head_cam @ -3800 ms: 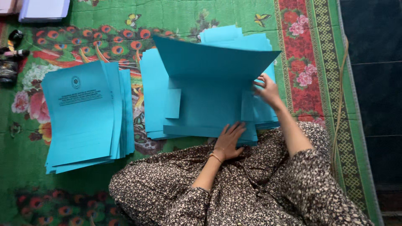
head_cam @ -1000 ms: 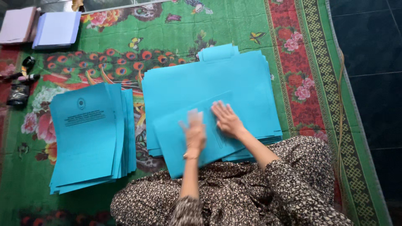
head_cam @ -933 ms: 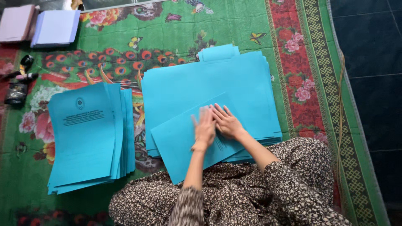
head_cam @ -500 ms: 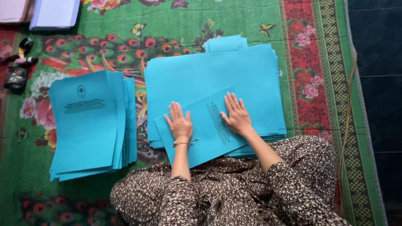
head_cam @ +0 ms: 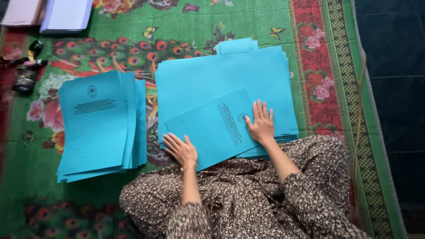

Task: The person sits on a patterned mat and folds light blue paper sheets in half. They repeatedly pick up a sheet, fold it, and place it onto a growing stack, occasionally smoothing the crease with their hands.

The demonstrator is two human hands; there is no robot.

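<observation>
Seated person pressing a folded blue folder (head_cam: 212, 128) flat on top of a stack of unfolded blue sheets (head_cam: 212, 75). The left hand (head_cam: 180, 149) lies palm down, fingers spread, on the folder's near left corner; the right hand (head_cam: 261, 124) lies palm down at its far right edge, beside the printed emblem. The hands are well apart, one at each end of the folder, and neither grips anything. The folder sits askew between them, overlapping the near edge of the stack and the person's patterned lap.

To crease well, judged from this pose: keep one palm anchoring while the other sweeps along the fold, with edges matched first.

Left of the left hand, well apart, lies a fanned pile of finished blue folders (head_cam: 99, 126), portrait rectangles, each with a small round dark emblem near the top and several lines of dark print beneath. Beyond that pile, far to the left, are white paper stacks (head_cam: 66, 15) and small dark objects (head_cam: 26, 73), too small to identify. All rest on a green floral mat (head_cam: 186, 26) with a red border.
</observation>
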